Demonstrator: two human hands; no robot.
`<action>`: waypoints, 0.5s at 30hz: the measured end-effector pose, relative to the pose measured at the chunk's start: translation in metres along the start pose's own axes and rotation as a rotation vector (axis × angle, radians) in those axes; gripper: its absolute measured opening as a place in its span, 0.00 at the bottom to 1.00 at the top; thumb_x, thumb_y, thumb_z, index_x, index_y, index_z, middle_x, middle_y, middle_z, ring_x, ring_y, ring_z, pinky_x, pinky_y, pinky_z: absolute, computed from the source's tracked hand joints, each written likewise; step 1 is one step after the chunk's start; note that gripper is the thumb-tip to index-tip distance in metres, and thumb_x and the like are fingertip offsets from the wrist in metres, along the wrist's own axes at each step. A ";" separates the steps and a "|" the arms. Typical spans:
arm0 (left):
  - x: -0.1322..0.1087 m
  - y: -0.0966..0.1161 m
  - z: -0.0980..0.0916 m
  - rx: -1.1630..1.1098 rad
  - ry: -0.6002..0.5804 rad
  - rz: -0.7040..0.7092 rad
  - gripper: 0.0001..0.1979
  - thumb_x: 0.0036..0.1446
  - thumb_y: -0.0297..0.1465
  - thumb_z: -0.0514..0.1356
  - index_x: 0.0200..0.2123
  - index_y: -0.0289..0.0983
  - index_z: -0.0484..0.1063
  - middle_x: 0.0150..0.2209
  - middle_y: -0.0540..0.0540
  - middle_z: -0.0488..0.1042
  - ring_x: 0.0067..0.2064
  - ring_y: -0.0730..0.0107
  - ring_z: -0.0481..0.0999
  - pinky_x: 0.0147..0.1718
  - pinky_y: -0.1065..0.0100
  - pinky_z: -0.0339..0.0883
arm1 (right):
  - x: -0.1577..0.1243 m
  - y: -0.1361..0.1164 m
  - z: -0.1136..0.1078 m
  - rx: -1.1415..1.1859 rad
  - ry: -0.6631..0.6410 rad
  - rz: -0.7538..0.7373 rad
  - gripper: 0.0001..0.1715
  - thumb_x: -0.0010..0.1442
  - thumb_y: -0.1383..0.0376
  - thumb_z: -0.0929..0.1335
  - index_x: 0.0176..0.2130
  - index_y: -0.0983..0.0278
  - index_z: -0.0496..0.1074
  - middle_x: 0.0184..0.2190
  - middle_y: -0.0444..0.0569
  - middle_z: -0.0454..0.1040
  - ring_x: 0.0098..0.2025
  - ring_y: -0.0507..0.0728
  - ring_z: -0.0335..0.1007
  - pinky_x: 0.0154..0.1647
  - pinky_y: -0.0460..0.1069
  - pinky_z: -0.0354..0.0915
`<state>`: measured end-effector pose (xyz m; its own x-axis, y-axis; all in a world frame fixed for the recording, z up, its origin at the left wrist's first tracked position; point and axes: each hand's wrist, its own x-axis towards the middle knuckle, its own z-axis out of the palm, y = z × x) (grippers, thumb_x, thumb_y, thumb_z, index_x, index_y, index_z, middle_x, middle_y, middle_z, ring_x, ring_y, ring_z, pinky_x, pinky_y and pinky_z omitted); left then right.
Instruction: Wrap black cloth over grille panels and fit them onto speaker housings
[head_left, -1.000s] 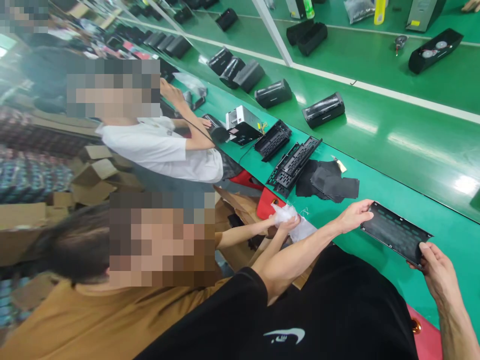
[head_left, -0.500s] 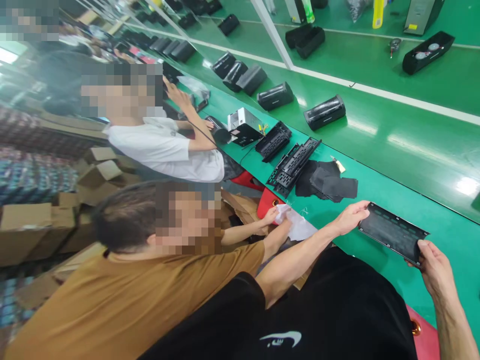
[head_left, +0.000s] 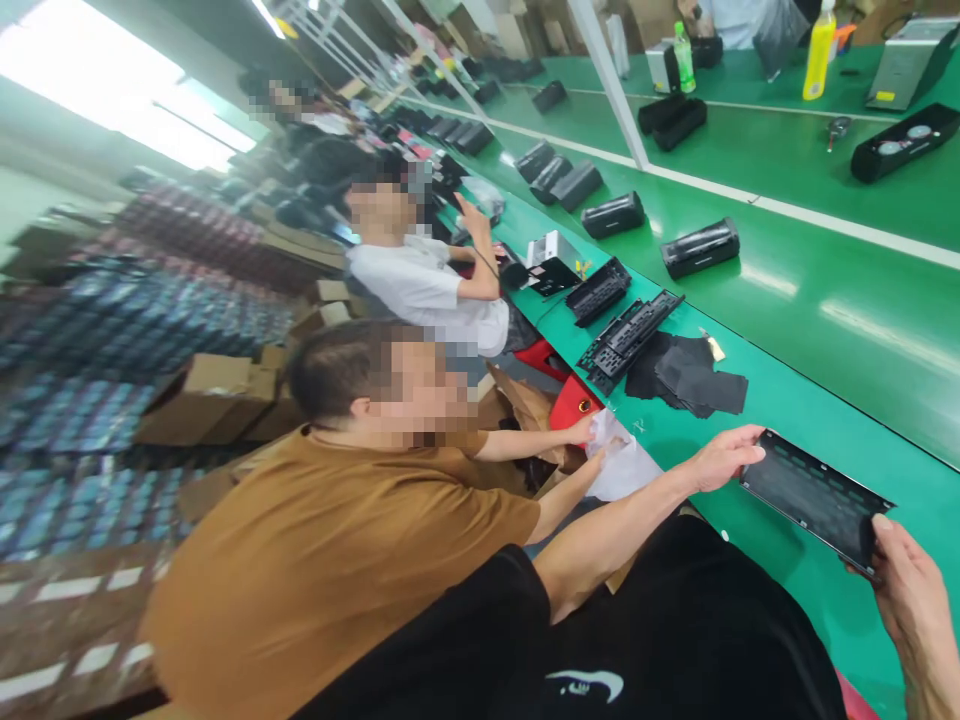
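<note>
A flat black rectangular panel [head_left: 814, 497] with rows of slots is held between both of my hands just above the green table [head_left: 757, 560]. My left hand [head_left: 721, 456] grips its left end, fingers closed on the edge. My right hand [head_left: 904, 585] grips the right end, thumb on the rim. Black fabric pieces [head_left: 686, 375] lie on the table beyond the panel, beside a stack of black slotted frames [head_left: 626, 338].
A co-worker in a brown shirt [head_left: 322, 560] at my left handles a white plastic bag [head_left: 619, 462]. Another in white [head_left: 427, 290] works farther along. Black speaker housings [head_left: 699, 247] ride the green conveyor [head_left: 825, 300]. Cardboard boxes [head_left: 214, 395] stand at the left.
The view has swung up and left, so everything sits lower and more to the right. Both hands keep the same hold on the panel. The brown-shirted co-worker has straightened up.
</note>
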<state>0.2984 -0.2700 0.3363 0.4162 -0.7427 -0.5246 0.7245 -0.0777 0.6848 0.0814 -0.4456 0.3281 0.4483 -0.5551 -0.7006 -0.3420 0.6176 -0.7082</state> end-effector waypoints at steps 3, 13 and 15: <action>-0.002 -0.001 -0.003 -0.033 0.011 -0.026 0.36 0.43 0.35 0.77 0.59 0.40 0.78 0.49 0.42 0.81 0.45 0.66 0.78 0.47 0.65 0.67 | 0.005 -0.002 -0.001 0.044 -0.022 0.014 0.34 0.42 0.43 0.84 0.38 0.62 0.78 0.28 0.42 0.74 0.25 0.50 0.64 0.20 0.44 0.65; -0.013 0.001 -0.008 -0.023 -0.034 0.039 0.40 0.45 0.36 0.77 0.63 0.42 0.76 0.55 0.40 0.80 0.51 0.62 0.79 0.50 0.65 0.67 | 0.010 -0.019 0.001 0.044 -0.150 0.003 0.30 0.43 0.45 0.84 0.34 0.61 0.77 0.28 0.42 0.74 0.25 0.49 0.66 0.26 0.41 0.69; -0.013 0.001 -0.010 -0.031 -0.050 0.068 0.41 0.43 0.35 0.78 0.63 0.42 0.76 0.55 0.39 0.80 0.53 0.60 0.79 0.52 0.64 0.67 | 0.012 -0.021 0.002 0.034 -0.153 -0.001 0.29 0.45 0.46 0.84 0.35 0.61 0.77 0.28 0.42 0.74 0.25 0.50 0.66 0.25 0.42 0.69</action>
<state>0.2993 -0.2537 0.3382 0.4374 -0.7778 -0.4514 0.7125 -0.0065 0.7016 0.0952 -0.4643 0.3353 0.5700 -0.4665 -0.6764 -0.3142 0.6368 -0.7041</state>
